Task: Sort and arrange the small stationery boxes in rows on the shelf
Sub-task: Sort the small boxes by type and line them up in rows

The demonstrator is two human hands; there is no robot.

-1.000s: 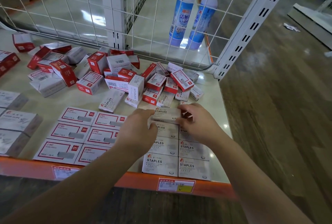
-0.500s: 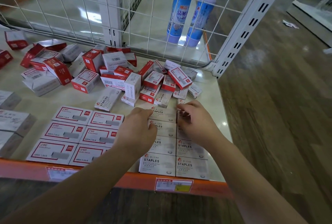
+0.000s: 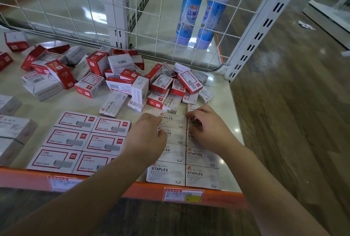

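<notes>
White wire mesh backs a beige shop shelf with an orange front lip, and 2 blue cleaner bottles stand behind the mesh at 12 o'clock. At 5 o'clock on the shelf, white STAPLES boxes lie flat in 2 neat columns, labels up and edges touching, presumably so they read from the aisle. Beside them at 7 o'clock sit red-framed staple boxes in a matching grid. A loose heap of red and white boxes waits at 11 to 12 o'clock, some on edge, some tilted, not yet sorted.

Both hands rest at the far end of the white columns. The left hand lies with fingers curled loosely, its fingertips against the left edge of the farthest STAPLES box, apparently nudging it square; it grips nothing that I can see. The right hand arches over the right column, fingertips touching the box tops, as if pressing the last one into line. Whether it pinches a box underneath I cannot tell
</notes>
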